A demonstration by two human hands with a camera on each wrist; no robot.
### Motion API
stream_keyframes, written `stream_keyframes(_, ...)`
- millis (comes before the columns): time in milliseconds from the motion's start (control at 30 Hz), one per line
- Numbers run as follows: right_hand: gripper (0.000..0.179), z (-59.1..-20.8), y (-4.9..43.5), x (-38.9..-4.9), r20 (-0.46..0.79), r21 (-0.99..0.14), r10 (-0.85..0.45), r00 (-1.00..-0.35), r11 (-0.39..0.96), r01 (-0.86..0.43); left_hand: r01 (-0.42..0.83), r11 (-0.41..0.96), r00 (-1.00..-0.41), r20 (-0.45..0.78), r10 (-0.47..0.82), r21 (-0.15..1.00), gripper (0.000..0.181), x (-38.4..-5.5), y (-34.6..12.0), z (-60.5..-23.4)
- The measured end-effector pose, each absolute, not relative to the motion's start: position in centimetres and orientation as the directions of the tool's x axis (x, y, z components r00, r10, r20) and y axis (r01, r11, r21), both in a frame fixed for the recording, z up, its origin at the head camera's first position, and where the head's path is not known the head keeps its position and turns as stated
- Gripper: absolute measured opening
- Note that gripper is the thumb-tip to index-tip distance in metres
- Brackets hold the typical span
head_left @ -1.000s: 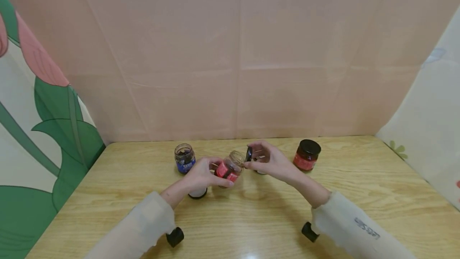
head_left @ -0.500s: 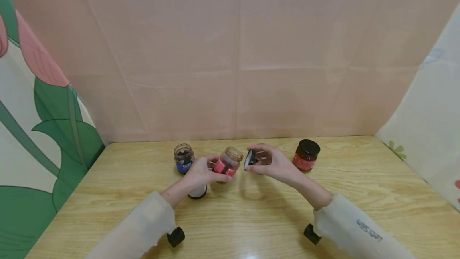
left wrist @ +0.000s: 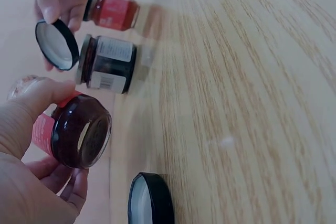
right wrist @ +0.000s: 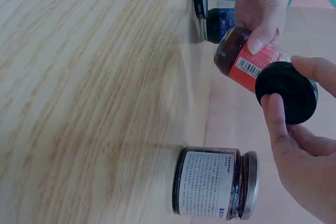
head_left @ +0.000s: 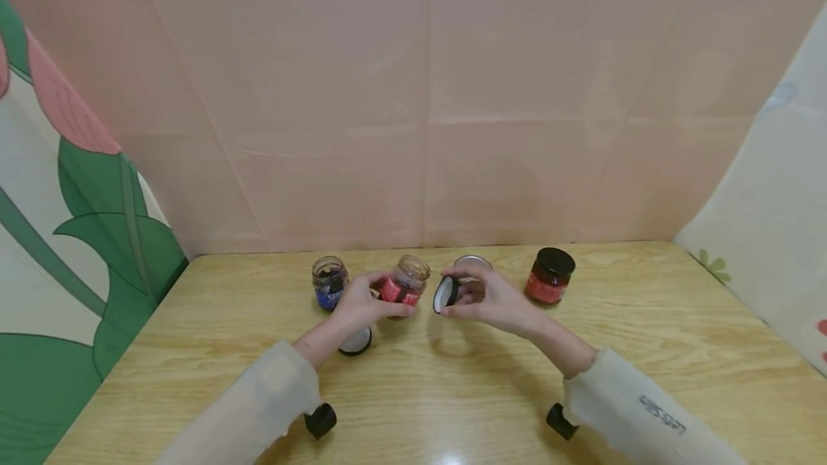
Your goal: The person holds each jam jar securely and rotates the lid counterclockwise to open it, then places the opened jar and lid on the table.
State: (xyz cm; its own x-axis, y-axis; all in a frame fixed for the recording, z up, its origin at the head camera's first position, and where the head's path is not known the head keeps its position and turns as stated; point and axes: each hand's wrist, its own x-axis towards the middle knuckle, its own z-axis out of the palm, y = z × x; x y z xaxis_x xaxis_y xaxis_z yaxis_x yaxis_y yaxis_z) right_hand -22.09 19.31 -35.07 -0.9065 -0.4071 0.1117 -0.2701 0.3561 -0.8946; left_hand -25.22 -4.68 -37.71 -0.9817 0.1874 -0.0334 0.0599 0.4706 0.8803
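Observation:
My left hand (head_left: 358,305) grips an open glass jar (head_left: 405,283) with a red label and dark contents, held tilted above the table. In the right wrist view a barcode shows on the label of this red jar (right wrist: 251,62). My right hand (head_left: 494,300) pinches a black lid (head_left: 446,295) by its edge, its white inside turned toward the jar and apart from its mouth. Near my left wrist a second black lid (head_left: 355,342) lies white side up on the table. Behind my left hand stands an open blue-labelled jar (head_left: 330,284).
A silver-lidded jar (right wrist: 210,183) with a white text label stands behind my right hand, mostly hidden in the head view. Farther right is a black-lidded jar (head_left: 550,277) with a red label. A pinkish cloth (head_left: 420,128) hangs behind the wooden table (head_left: 439,393).
The black lid has come away from the red jar's mouth, and its white inside has turned into view. The red jar has shifted slightly left and now stands more upright.

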Motion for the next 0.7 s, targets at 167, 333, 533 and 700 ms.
stream_keyframes(167, 0.059, -34.9, 19.3, -21.9, 0.071, -0.902, -0.424, -0.903, 0.360, -0.239, 0.051, 0.470, -0.984, -0.036, 0.173, 0.881, 0.066, -25.2, -4.5, -37.7)
stream_keyframes(333, 0.061, -35.0, 19.3, -21.8, 0.043, -0.893, -0.438, -0.898, 0.386, -0.231, 0.045, 0.462, -0.986, -0.036, 0.164, 0.886, 0.064, -25.3, -4.3, -37.9)
stream_keyframes(533, 0.061, -35.6, 19.2, -22.0, 0.035, -0.885, -0.485, -0.874, 0.392, -0.253, 0.040, 0.451, -0.987, -0.035, 0.157, 0.891, 0.058, -25.6, -4.1, -38.0)
stream_keyframes(700, 0.060, -36.0, 18.9, -22.0, 0.019, -0.863, -0.493, -0.870, 0.431, -0.263, 0.026, 0.463, -0.988, -0.047, 0.144, 0.886, 0.052, -25.8, -4.0, -38.1)
